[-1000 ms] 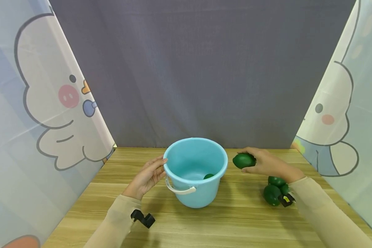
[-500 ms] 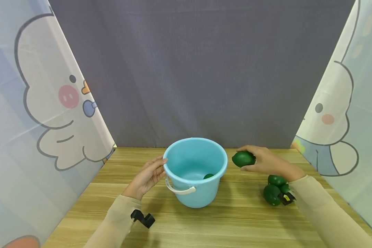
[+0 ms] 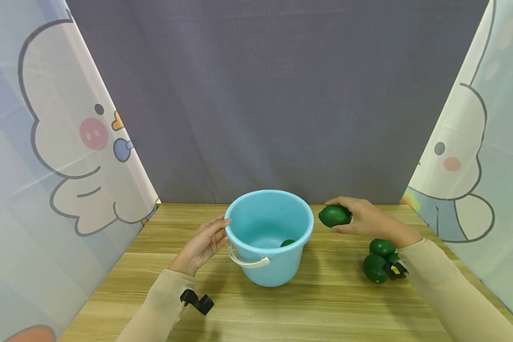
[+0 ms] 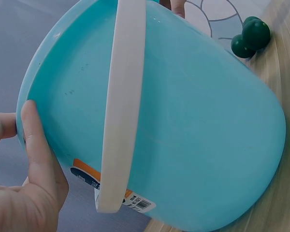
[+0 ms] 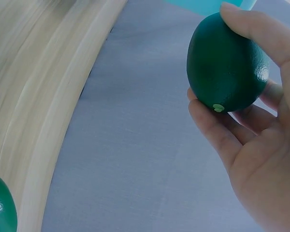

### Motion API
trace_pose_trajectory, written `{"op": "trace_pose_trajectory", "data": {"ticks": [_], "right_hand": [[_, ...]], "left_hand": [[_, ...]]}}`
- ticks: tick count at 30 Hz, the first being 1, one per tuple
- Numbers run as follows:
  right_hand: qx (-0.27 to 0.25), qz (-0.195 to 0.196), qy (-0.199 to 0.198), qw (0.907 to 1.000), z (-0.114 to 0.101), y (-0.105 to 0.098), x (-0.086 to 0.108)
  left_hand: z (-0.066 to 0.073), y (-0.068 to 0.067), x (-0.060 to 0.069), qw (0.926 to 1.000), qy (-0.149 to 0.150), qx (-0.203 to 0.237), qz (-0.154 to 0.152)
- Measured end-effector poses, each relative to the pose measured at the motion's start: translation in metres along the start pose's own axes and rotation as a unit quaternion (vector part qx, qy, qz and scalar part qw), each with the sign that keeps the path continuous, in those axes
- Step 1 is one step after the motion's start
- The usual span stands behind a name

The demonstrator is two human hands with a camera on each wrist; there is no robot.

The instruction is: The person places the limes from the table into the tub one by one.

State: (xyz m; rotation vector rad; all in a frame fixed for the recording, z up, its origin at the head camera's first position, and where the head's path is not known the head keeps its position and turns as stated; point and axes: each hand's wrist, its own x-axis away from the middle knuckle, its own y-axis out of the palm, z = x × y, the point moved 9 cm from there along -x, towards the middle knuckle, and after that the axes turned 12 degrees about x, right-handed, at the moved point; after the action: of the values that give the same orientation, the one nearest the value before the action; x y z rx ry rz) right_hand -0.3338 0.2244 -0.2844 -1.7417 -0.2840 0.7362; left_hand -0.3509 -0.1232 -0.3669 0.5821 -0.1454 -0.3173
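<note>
A light blue bucket (image 3: 269, 268) with a white handle (image 3: 250, 262) stands upright on the table. My left hand (image 3: 203, 244) holds its left rim; in the left wrist view the fingers (image 4: 36, 145) lie against the rim and outer wall. To the bucket's right, my right hand (image 3: 363, 221) grips a glossy dark green lime (image 3: 335, 216) in the air, level with the rim. The right wrist view shows thumb and fingers round this lime (image 5: 227, 63), its pale stem end visible. Inside the bucket, part of another lime (image 3: 288, 242) shows. Several limes (image 3: 375, 269) lie under the right wrist, partly hidden.
The wooden table (image 3: 154, 304) ends at a dark grey curtain (image 3: 273, 104) behind the bucket. Cartoon-printed curtains (image 3: 68, 190) flank both sides. A black wrist camera mount (image 3: 196, 301) sits on each sleeve.
My right hand has risen slightly and shifted a little left with the lime. The left hand and the bucket stay in place.
</note>
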Motion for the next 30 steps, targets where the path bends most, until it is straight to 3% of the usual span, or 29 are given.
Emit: {"op": "trace_pose_trajectory", "data": {"ticks": [11, 24, 30], "right_hand": [[0.006, 0.023, -0.019, 0.9995, -0.003, -0.007, -0.001], [0.011, 0.046, -0.017, 0.9987, -0.007, -0.016, -0.002], [0.012, 0.058, -0.034, 0.9977, -0.013, -0.021, -0.004]], "left_hand": [[-0.001, -0.002, -0.002, 0.9998, 0.005, -0.016, 0.009], [0.000, -0.003, -0.002, 0.9998, 0.008, -0.015, 0.012], [0.000, -0.002, -0.002, 0.9999, 0.006, -0.005, 0.007]]}}
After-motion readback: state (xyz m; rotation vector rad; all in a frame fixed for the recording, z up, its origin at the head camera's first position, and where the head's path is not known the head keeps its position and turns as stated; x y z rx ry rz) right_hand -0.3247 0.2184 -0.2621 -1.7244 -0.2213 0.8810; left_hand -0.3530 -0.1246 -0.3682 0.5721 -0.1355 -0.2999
